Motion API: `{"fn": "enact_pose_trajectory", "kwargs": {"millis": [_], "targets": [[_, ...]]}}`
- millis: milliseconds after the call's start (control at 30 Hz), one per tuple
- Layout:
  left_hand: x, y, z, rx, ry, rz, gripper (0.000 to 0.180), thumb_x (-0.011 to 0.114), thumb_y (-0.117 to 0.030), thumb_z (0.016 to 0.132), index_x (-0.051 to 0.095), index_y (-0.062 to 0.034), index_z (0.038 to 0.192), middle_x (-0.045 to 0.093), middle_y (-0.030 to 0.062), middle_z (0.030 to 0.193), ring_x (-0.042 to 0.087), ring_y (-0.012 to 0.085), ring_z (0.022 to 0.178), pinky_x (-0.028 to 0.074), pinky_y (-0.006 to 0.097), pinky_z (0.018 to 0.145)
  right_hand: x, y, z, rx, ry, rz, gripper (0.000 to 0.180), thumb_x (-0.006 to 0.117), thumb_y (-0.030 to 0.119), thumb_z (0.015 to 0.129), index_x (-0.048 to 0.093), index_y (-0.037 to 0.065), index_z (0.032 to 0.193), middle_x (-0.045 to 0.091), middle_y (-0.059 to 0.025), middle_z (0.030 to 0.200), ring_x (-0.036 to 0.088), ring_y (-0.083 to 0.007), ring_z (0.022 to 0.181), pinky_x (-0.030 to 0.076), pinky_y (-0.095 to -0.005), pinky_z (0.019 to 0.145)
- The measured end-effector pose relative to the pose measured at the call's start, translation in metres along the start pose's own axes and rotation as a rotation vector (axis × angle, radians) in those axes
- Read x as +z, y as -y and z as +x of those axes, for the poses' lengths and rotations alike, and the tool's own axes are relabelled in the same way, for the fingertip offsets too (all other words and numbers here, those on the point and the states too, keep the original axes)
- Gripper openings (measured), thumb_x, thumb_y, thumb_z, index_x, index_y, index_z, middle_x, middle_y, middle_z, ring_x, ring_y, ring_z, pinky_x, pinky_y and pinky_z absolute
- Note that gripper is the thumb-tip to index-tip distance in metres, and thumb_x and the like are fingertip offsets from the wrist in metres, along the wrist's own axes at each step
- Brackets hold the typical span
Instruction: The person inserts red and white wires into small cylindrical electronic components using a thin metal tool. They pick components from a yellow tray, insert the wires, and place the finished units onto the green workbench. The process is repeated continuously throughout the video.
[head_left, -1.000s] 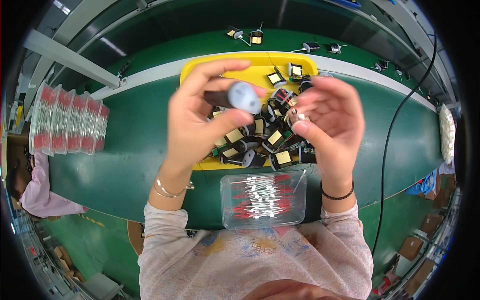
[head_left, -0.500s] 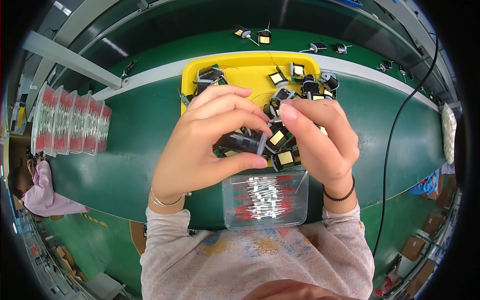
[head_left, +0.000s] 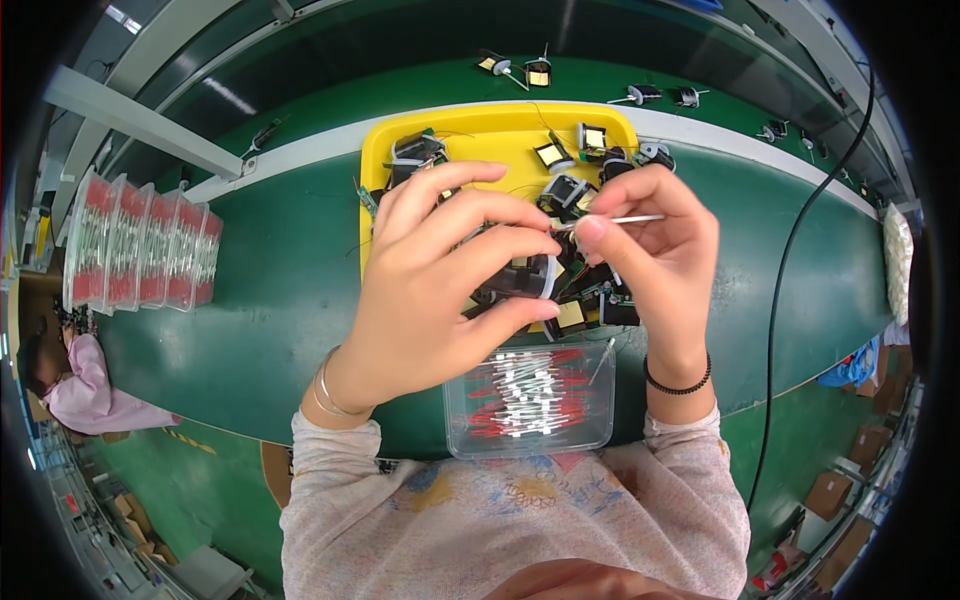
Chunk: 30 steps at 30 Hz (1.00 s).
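Note:
My left hand (head_left: 425, 285) is closed around a black cylindrical part (head_left: 522, 281) with a pale grey end ring facing right. Thumb and fingers wrap it, hiding much of its body. My right hand (head_left: 668, 255) pinches a thin white stick (head_left: 640, 218) between thumb and index finger, just beyond the part's ringed end. The stick's left tip lies by my left fingertips, and whether it touches the part I cannot tell. Beneath both hands is a yellow tray (head_left: 480, 122) holding several similar black parts with pale yellow squares and thin wires.
Close to me stands a clear plastic box (head_left: 530, 448) of thin red-and-white pieces. Stacked clear boxes (head_left: 140, 245) with similar pieces are at left. Several black parts (head_left: 538, 73) lie on the far green strip. A black cable (head_left: 775, 330) hangs at right; a person in pink (head_left: 95, 395) sits far left.
My left hand and the black part have shifted right, with the part turned. My right hand has rotated, and the white stick now shows. Parts on the far strip have slid slightly right.

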<state>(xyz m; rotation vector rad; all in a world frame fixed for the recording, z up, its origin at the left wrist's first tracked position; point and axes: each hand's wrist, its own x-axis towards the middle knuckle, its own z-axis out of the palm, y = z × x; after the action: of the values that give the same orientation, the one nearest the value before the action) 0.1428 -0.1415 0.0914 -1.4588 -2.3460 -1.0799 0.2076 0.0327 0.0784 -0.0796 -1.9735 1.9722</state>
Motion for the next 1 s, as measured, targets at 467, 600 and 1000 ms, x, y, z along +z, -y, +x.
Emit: {"fn": "enact_pose_trajectory", "kwargs": {"millis": [467, 600, 1000], "targets": [[-0.002, 0.012, 0.001, -0.042, 0.172, -0.613, 0.040, 0.078, -0.032, 0.050, 0.068, -0.0051, 0.079, 0.057, 0.0057, 0.088, 0.046, 0.0302, 0.105, 0.032, 0.040, 0.090, -0.011, 0.001, 0.008, -0.484, 0.259, -0.142, 0.016, 0.069, -0.003, 0.060, 0.063, 0.002, 0.074, 0.063, -0.0059, 0.074, 0.060, -0.0177, 0.068, 0.047, -0.0268, 0.061], [0.000, 0.015, 0.001, -0.027, 0.224, -0.764, 0.042, 0.079, -0.033, 0.053, 0.067, -0.0033, 0.079, 0.056, 0.0059, 0.087, 0.046, 0.0301, 0.103, 0.033, 0.040, 0.090, -0.011, -0.004, 0.010, -0.437, 0.341, 0.028, 0.015, 0.069, -0.003, 0.061, 0.063, 0.001, 0.073, 0.063, -0.0067, 0.075, 0.059, -0.0176, 0.073, 0.047, -0.0268, 0.065], [0.005, 0.014, 0.001, -0.134, 0.203, -0.978, 0.038, 0.077, -0.029, 0.058, 0.066, 0.0007, 0.079, 0.059, 0.0095, 0.087, 0.049, 0.0292, 0.101, 0.033, 0.039, 0.090, -0.009, 0.001, 0.005, -0.545, 0.205, -0.020, 0.014, 0.065, -0.004, 0.066, 0.059, 0.000, 0.079, 0.062, -0.0104, 0.077, 0.059, -0.0206, 0.074, 0.047, -0.0289, 0.067]]}}
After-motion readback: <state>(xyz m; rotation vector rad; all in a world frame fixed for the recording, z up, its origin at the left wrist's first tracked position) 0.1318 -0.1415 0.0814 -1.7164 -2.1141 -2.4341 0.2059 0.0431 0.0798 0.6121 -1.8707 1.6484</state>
